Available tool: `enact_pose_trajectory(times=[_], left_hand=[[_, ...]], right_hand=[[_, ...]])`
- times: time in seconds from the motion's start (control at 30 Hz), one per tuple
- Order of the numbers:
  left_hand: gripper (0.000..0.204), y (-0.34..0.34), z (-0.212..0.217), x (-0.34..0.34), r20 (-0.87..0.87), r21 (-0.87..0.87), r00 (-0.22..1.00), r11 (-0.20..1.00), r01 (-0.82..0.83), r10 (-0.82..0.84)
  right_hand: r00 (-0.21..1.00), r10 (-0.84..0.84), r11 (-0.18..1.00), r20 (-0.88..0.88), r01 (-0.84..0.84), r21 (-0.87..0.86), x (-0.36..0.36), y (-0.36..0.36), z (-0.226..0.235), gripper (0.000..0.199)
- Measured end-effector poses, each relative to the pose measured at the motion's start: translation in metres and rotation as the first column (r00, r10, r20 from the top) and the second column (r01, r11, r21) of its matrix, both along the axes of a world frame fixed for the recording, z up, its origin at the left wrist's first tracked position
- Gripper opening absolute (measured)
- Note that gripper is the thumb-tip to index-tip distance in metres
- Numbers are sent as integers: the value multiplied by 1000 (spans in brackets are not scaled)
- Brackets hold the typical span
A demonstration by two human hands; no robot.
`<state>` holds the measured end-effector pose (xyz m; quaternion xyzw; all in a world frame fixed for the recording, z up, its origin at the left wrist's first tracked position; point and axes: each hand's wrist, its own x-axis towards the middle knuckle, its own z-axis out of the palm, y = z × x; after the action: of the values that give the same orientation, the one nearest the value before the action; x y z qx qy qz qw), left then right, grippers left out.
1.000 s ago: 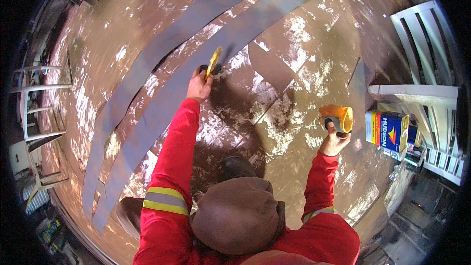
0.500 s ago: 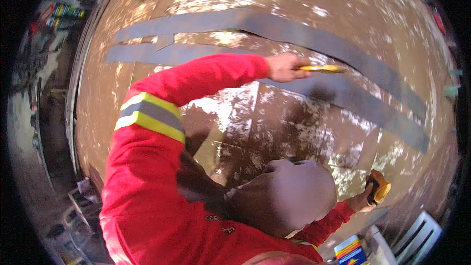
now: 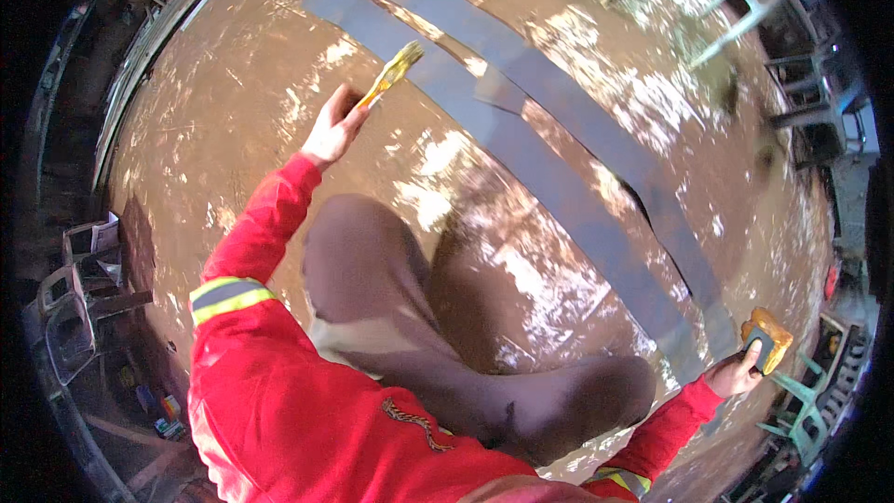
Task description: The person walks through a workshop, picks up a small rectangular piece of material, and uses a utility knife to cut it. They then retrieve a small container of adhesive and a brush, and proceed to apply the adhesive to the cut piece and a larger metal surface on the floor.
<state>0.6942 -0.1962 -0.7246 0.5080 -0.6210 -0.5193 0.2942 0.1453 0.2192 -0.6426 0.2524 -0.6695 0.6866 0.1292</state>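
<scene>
Since half a second earlier, the brush [image 3: 391, 74] was lifted off the grey strips [image 3: 559, 177], gripped by the left hand [image 3: 333, 129]; a yellow tin [image 3: 766, 339] was clasped by the right hand [image 3: 736, 377] at lower right.

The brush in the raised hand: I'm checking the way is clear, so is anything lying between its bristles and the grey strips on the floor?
Nothing visible does. The brush in the left hand is right at the nearer grey strip, with only bare brown floor around it.

left hand [image 3: 333, 129] | lifted paintbrush [image 3: 392, 73] off grey strips [image 3: 559, 186] | right hand [image 3: 736, 376] swung out with yellow container [image 3: 766, 339]
</scene>
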Motion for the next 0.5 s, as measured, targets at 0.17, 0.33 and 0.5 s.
enact_pose_trajectory(times=[0.17,0.33,0.5], left_hand=[[16,-48,-20,120,-23,-52,944,943,-329,329],[26,-82,-9,162,23,-115,933,928,-354,359],[22,-112,15,158,-187,-176,875,861,-477,446]], right_hand=[[998,-55,984,-1,54,167,40,-111,80,38],[973,151,978,-173,-122,166,106,-231,136,30],[881,451,878,-142,-409,250,139,-318,133,37]])
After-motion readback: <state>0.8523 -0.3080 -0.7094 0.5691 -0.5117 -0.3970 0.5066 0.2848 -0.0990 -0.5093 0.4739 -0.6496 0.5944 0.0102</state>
